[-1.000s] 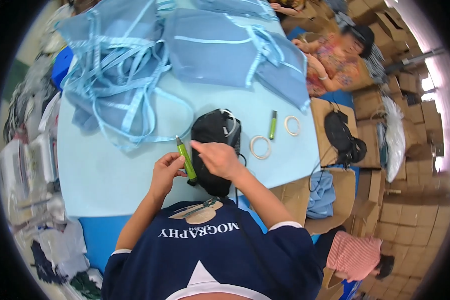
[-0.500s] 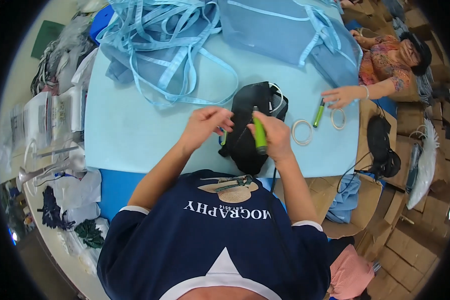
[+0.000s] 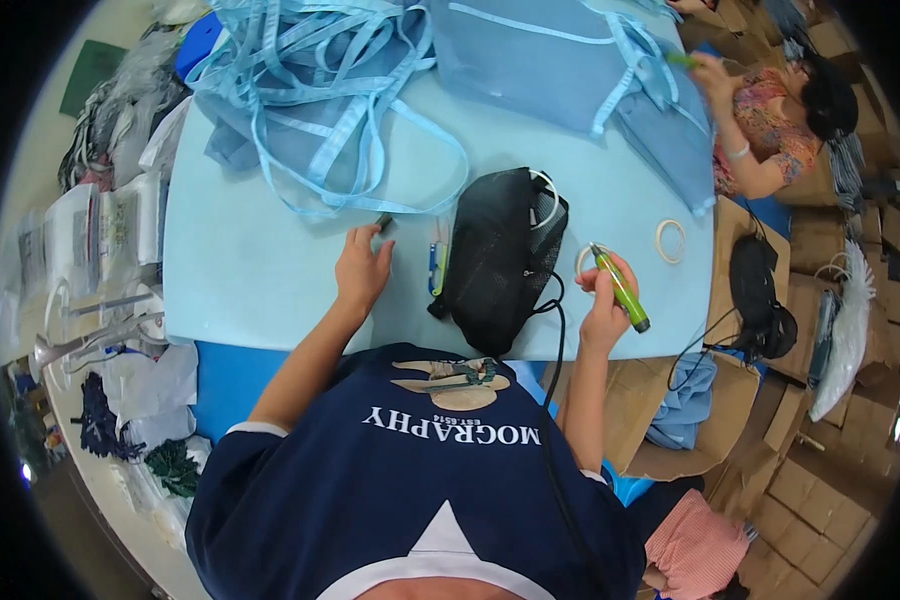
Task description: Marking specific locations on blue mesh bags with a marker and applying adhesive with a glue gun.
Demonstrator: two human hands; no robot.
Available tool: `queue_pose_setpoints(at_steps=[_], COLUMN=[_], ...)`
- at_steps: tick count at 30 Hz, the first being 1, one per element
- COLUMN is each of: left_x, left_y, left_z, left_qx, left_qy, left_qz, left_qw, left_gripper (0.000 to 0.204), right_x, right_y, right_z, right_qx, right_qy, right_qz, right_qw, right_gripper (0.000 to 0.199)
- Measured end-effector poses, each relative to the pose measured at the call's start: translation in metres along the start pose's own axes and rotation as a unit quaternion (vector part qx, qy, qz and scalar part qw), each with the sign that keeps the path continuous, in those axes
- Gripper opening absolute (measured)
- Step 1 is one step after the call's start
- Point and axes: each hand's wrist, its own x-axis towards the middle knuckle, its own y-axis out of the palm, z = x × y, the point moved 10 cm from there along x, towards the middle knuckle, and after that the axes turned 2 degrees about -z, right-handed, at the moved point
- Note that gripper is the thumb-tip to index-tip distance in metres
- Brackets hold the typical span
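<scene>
In my right hand [image 3: 604, 300] is a green marker [image 3: 623, 290], gripped between thumb and fingers, its bare tip pointing up and left. A white ring [image 3: 582, 262] lies on the table, partly hidden behind that hand. My left hand [image 3: 364, 268] rests over the table to the left, its curled fingers at a small dark piece [image 3: 384, 222] that looks like the marker's cap. Between my hands lies a black mesh bag [image 3: 490, 265], with a white ring [image 3: 547, 198] against its upper right. Beside the bag's left edge is a slim blue and green tool [image 3: 437, 262].
Light blue mesh bags with long straps [image 3: 350, 110] cover the far table [image 3: 260, 290]. Another white ring [image 3: 670, 241] lies to the right. At the far right, a co-worker's hand [image 3: 712, 80] holds a green marker [image 3: 682, 60]. A black cord [image 3: 558, 400] runs from the bag along my shirt.
My right hand has moved right, off the black bag, with the marker. My left hand has moved left, now at the dark piece. The co-worker's hand has gone farther back; the marker there left the table.
</scene>
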Motion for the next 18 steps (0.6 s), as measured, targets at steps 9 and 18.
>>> queue_pose_setpoints(at_steps=[9,18], left_x=[0.028,0.022], left_y=[0.031,-0.022], left_z=[-0.020,-0.148], left_qx=[-0.027,-0.435], left_qy=[0.084,0.127], left_qz=[0.087,0.150], left_qw=[0.992,0.879], left_gripper=[0.025,0.028], right_x=[0.001,0.008], right_y=[0.052,0.134], right_z=[0.000,0.057], right_qx=[0.041,0.111], right_qy=[0.068,0.079], right_qz=[0.144,0.310], right_qw=[0.986,0.941], right_gripper=[0.023,0.021])
